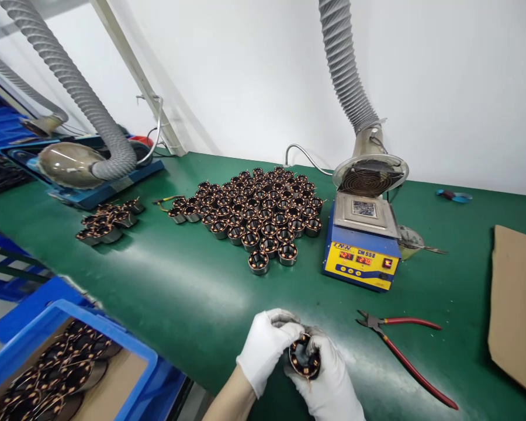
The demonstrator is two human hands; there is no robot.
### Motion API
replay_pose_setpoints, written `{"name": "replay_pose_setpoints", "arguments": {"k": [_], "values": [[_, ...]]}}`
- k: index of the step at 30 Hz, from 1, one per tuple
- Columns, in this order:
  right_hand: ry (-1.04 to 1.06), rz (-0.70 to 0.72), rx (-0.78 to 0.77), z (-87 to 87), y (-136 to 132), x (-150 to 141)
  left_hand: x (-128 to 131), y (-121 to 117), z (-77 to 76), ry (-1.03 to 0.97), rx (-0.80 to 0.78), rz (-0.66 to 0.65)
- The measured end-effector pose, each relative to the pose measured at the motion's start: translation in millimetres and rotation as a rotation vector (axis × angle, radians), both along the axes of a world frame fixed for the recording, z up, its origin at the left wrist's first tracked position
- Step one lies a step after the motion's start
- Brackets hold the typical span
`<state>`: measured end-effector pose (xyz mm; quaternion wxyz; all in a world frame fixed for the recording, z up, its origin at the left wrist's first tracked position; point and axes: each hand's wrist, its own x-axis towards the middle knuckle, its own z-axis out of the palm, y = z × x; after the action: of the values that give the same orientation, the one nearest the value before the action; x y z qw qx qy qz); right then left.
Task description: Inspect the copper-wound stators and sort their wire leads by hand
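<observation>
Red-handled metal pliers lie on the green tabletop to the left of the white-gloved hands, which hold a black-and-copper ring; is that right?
Wrong side: the head view shows the pliers on the green tabletop to the right of the hands, which hold the ring.

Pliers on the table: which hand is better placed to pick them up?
Probably the right hand: it lies nearer the pliers, the left hand farther off. Both touch the ring, though.

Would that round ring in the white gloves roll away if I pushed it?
Stood on its edge, the ring might roll, because it's round. Lying flat like the other rings on the table, it would probably slide. Their metal-looking sides suggest it's stiff.
</observation>
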<state>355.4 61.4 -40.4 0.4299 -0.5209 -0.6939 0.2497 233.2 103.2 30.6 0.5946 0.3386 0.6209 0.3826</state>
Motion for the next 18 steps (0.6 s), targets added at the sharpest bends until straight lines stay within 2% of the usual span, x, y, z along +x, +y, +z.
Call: {"name": "replay_pose_setpoints", "arguments": {"k": [4,8,13,15,18], "values": [[-0.01,-0.006,0.027,10.4,3.0,0.0,0.5,-6.8,3.9,0.054,0.055,0.047],[-0.018,0.0,0.062,16.8,4.8,0.0,4.2,-10.1,4.0,0.0,0.049,0.06],[0.002,-0.013,-0.008,6.2,1.8,0.3,13.6,6.6,4.4,-0.104,-0.006,-0.044],[-0.011,-0.003,-0.028,1.3,0.8,1.3,11.6,15.3,6.7,-0.193,-0.02,-0.026],[-0.033,0.012,-0.024,-2.4,0.4,2.6,-0.2,22.2,10.3,-0.229,0.06,0.075]]}}
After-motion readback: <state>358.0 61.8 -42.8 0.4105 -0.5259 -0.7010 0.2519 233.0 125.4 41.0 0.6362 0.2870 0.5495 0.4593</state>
